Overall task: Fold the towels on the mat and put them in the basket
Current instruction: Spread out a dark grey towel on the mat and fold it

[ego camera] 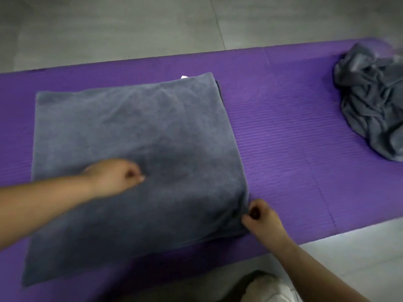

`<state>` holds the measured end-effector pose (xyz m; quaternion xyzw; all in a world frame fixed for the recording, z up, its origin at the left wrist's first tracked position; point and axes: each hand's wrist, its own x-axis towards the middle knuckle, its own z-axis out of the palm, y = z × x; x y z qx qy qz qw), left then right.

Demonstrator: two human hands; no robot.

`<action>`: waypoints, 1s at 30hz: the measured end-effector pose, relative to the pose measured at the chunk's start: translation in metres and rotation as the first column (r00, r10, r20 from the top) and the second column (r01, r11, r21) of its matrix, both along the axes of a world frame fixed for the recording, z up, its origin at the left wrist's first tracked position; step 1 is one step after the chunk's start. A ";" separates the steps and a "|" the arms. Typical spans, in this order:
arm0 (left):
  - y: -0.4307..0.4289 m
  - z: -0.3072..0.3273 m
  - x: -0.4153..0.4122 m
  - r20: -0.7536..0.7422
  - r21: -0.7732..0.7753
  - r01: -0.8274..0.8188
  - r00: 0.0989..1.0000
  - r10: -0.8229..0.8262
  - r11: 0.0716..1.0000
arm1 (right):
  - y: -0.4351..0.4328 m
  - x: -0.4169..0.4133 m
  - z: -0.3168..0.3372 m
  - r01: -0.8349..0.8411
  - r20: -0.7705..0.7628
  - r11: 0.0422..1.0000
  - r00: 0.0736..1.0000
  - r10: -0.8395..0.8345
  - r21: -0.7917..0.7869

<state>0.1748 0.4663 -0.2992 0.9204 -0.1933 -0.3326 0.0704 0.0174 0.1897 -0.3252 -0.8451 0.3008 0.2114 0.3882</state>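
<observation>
Head view: left hand (113, 177) rests on the folded towel (135, 131), fingers curled; blur hides whether they nip any cloth. The towel lies flat on the purple mat (283, 127), spreading beyond and to both sides of those fingers. Right hand (261, 216) pinches its near right edge between curled fingers. Crumpled towel (370, 101) sits on the mat, well apart to the right of them.

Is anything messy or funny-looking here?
Yes. A second grey towel lies in a crumpled heap at the mat's right end, not folded yet. On the folded towel, a small white tag pokes out at the far edge, and a darker layer peeks past its far right corner.
</observation>
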 end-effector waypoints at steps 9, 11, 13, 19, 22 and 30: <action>-0.222 -0.020 0.007 -0.102 -0.152 -0.263 0.963 0.249 0.953 | 0.024 0.010 0.018 -0.283 0.209 0.943 0.947 0.245 0.176; -0.213 -0.022 0.009 -0.040 -0.155 -0.270 0.963 0.267 0.950 | 0.025 0.010 0.021 -0.312 0.257 0.934 0.930 0.263 0.174; -0.184 -0.016 0.015 -0.024 -0.205 -0.292 0.956 0.293 0.934 | 0.033 0.010 0.022 -0.361 0.287 0.920 0.907 0.308 0.154; -0.052 0.016 0.030 -0.115 -0.322 -0.492 0.868 0.483 0.809 | 0.091 0.033 0.050 -0.656 0.405 0.749 0.712 0.573 0.093; 0.025 0.015 0.018 -0.173 -0.348 -0.630 0.771 0.613 0.694 | 0.143 0.054 0.057 -0.820 0.432 0.556 0.455 0.778 -0.138; 0.183 -0.031 -0.013 -0.206 -0.300 -0.816 0.561 0.802 0.494 | 0.272 0.086 0.036 -0.949 0.237 0.314 0.310 0.921 0.022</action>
